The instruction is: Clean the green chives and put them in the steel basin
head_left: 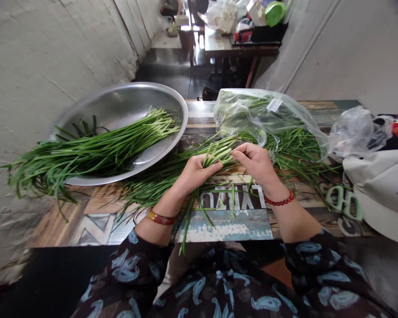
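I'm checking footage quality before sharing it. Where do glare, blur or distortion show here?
Head view: glare on the background floor; soft highlights on the metal bowl and clear plastic bag; apparent wide-angle stretching of the pale cap at right; softness toward the corners; left hand, right hand and green stalks fairly clear.

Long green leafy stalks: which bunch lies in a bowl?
The leftmost bunch, in the wide silver metal bowl, leaf tips hanging over its rim; the stalks in the left hand and by the clear plastic bag are outside it.
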Demonstrator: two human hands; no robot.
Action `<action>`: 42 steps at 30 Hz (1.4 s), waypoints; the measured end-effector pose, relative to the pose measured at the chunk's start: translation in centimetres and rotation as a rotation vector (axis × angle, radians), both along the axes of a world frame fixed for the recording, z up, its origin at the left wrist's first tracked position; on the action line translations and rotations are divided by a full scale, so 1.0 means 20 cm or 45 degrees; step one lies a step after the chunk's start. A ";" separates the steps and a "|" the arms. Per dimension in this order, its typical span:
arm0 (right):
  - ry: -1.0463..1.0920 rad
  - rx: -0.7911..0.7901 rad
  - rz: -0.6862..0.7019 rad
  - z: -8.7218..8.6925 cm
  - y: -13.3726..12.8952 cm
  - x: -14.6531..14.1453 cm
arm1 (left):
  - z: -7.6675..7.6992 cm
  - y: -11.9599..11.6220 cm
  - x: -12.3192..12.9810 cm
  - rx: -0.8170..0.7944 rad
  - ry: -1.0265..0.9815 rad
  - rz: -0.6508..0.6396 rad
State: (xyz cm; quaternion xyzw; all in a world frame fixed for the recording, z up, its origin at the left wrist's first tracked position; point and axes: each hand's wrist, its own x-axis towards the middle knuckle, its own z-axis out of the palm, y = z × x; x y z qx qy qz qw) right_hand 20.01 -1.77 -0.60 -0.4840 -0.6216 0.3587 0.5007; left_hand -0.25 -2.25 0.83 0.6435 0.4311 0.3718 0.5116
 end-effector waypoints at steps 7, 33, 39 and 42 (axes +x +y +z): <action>0.021 0.007 -0.100 0.00 0.00 0.00 | 0.01 0.00 -0.01 -0.049 -0.013 -0.081; 0.318 -0.127 0.002 -0.08 0.00 -0.09 | -0.01 0.01 0.00 -0.067 0.021 -0.101; 0.517 -0.211 -0.098 -0.07 0.02 -0.09 | -0.01 0.01 0.00 -0.074 0.015 -0.119; 0.607 -0.175 -0.222 -0.06 0.04 -0.02 | 0.00 0.00 0.00 -0.084 0.010 -0.100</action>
